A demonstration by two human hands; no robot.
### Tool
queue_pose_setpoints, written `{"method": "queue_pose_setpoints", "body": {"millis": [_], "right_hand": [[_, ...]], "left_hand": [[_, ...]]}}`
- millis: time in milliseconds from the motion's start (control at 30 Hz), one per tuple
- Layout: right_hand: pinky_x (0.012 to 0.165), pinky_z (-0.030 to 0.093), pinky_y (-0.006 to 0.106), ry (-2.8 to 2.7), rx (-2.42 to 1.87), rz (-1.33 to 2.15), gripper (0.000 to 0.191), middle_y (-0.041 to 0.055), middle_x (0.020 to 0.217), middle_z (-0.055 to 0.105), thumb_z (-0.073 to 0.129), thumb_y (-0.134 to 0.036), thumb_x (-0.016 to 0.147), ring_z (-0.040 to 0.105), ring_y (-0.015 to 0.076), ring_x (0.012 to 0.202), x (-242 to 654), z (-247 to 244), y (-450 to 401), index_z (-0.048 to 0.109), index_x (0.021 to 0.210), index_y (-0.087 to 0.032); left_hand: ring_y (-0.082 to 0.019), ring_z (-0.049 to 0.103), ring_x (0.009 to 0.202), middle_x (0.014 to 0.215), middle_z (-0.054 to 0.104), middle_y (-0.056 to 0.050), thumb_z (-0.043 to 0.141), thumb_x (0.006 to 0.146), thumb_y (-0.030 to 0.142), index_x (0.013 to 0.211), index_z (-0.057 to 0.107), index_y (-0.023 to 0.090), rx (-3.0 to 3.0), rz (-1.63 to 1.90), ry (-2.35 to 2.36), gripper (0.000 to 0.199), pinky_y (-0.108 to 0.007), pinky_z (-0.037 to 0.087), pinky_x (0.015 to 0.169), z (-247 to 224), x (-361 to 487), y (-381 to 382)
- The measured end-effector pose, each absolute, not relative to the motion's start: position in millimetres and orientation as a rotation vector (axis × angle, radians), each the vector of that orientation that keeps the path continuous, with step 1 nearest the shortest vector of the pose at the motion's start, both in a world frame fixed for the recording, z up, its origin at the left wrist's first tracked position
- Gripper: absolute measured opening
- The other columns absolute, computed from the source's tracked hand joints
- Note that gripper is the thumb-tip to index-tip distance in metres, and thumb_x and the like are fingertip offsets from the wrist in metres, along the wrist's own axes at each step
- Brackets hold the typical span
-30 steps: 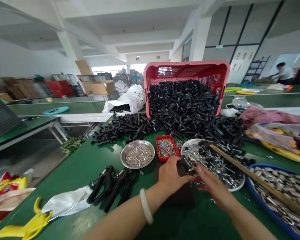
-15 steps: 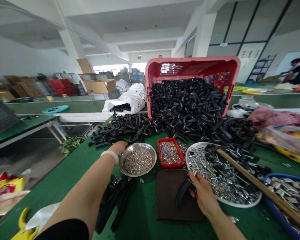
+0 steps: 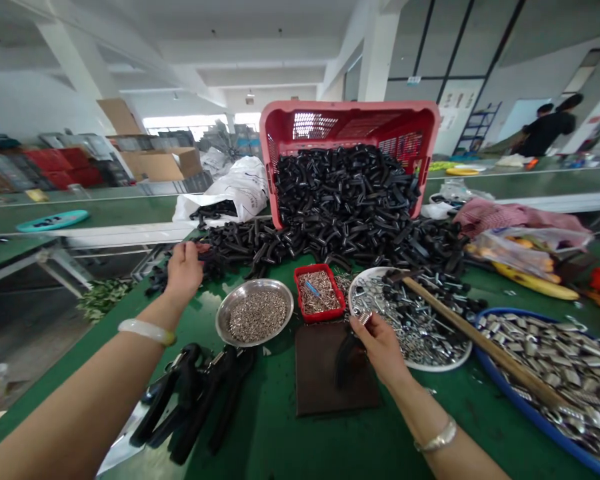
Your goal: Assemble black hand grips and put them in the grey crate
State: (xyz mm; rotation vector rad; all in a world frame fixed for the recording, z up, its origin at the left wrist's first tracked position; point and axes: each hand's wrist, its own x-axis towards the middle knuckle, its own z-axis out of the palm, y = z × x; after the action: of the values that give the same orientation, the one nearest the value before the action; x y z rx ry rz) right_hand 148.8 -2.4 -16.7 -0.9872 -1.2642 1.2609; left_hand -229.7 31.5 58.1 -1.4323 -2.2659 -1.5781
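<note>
My right hand is closed around a black curved plastic handle with a ribbed metal piece at its upper end. The handle is held over a dark brown square pad. My left hand is at the left end of a heap of black plastic parts, its fingers bent; what they hold, if anything, is hidden. Several black clamp-like tools lie below it. Near the middle are a steel bowl of small metal pieces and a red tray of pins.
A tipped red crate spills black parts at the back. To the right stand a white tray of metal hardware, a wooden-handled hammer and a blue basin of metal pieces. A white sack lies behind. Two people are far right.
My left hand has moved from beside the steel bowl to the far left end of the black heap. My right hand keeps hold of the handle. The view has turned rightward.
</note>
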Motion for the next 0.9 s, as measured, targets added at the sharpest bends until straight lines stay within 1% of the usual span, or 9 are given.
{"method": "queue_pose_setpoints", "body": {"millis": [67, 133, 233, 300, 367, 433, 600, 767, 900], "right_hand": [[0.053, 0.04, 0.023, -1.31, -0.982, 1.224, 0.025, -0.001, 0.069, 0.056, 0.06, -0.042, 0.072, 0.051, 0.013, 0.063, 144, -5, -1, 0.054, 0.08, -0.019], [0.044, 0.037, 0.021, -1.34, -0.971, 1.191, 0.026, -0.0023, 0.066, 0.052, 0.056, -0.044, 0.075, 0.048, 0.011, 0.055, 138, 6, -2, 0.052, 0.081, -0.02], [0.044, 0.039, 0.021, -1.442, -0.95, 1.098, 0.026, -0.0019, 0.066, 0.054, 0.052, -0.045, 0.077, 0.049, 0.0112, 0.053, 131, 20, -6, 0.052, 0.084, -0.02], [0.055, 0.044, 0.025, -1.526, -0.92, 0.99, 0.025, 0.0004, 0.071, 0.058, 0.052, -0.043, 0.077, 0.054, 0.0142, 0.063, 128, 25, -6, 0.054, 0.086, -0.019], [0.066, 0.046, 0.029, -1.577, -0.891, 0.901, 0.024, 0.0025, 0.078, 0.061, 0.052, -0.04, 0.078, 0.057, 0.0164, 0.071, 129, 26, -4, 0.054, 0.089, -0.019], [0.07, 0.045, 0.029, -1.623, -0.897, 0.846, 0.022, 0.0032, 0.081, 0.062, 0.051, -0.038, 0.079, 0.057, 0.0165, 0.074, 131, 25, -1, 0.054, 0.088, -0.018], [0.063, 0.043, 0.026, -1.711, -0.96, 0.764, 0.019, 0.0026, 0.075, 0.061, 0.05, -0.035, 0.08, 0.055, 0.0147, 0.067, 141, 19, 4, 0.054, 0.085, -0.017], [0.058, 0.04, 0.025, -1.76, -1.05, 0.665, 0.019, 0.002, 0.069, 0.058, 0.049, -0.035, 0.081, 0.051, 0.0137, 0.061, 143, 14, 3, 0.053, 0.08, -0.017], [0.056, 0.038, 0.024, -1.862, -1.045, 0.647, 0.019, 0.002, 0.069, 0.058, 0.047, -0.034, 0.082, 0.051, 0.0136, 0.059, 142, 12, 3, 0.054, 0.08, -0.017]], "left_hand": [[-0.015, 0.058, 0.07, 0.085, 0.057, -0.005, 0.017, 0.087, 0.049, 0.095, 0.045, 0.016, -1.51, -2.029, -2.173, 0.044, -0.029, 0.049, 0.06, 62, -184, 20], [-0.013, 0.057, 0.058, 0.074, 0.055, -0.002, 0.023, 0.085, 0.053, 0.091, 0.047, 0.016, -1.789, -2.231, -2.216, 0.045, -0.029, 0.048, 0.053, 57, -128, 8], [-0.012, 0.055, 0.056, 0.067, 0.055, 0.0, 0.027, 0.085, 0.052, 0.086, 0.052, 0.016, -2.228, -2.072, -2.267, 0.043, -0.027, 0.047, 0.055, 43, -51, -6], [-0.013, 0.055, 0.065, 0.071, 0.057, -0.002, 0.029, 0.086, 0.049, 0.087, 0.054, 0.016, -2.248, -2.032, -2.136, 0.041, -0.027, 0.047, 0.062, 36, -17, -9], [-0.014, 0.055, 0.07, 0.075, 0.06, -0.003, 0.031, 0.086, 0.046, 0.087, 0.056, 0.015, -2.243, -2.024, -2.044, 0.04, -0.027, 0.045, 0.066, 33, 2, -10], [-0.015, 0.056, 0.073, 0.078, 0.061, -0.004, 0.032, 0.087, 0.044, 0.086, 0.057, 0.015, -2.264, -1.994, -2.011, 0.039, -0.028, 0.044, 0.068, 33, 10, -8], [-0.016, 0.056, 0.073, 0.077, 0.062, -0.004, 0.032, 0.087, 0.041, 0.084, 0.058, 0.014, -2.265, -1.878, -2.035, 0.037, -0.027, 0.043, 0.068, 33, 10, 0], [-0.016, 0.057, 0.077, 0.083, 0.063, -0.004, 0.032, 0.088, 0.037, 0.088, 0.057, 0.016, -2.306, -1.756, -1.99, 0.033, -0.027, 0.042, 0.071, 28, 10, 4], [-0.015, 0.055, 0.072, 0.078, 0.061, -0.005, 0.03, 0.088, 0.036, 0.081, 0.056, 0.015, -2.309, -1.715, -1.988, 0.034, -0.026, 0.042, 0.068, 24, 16, 2]]}}
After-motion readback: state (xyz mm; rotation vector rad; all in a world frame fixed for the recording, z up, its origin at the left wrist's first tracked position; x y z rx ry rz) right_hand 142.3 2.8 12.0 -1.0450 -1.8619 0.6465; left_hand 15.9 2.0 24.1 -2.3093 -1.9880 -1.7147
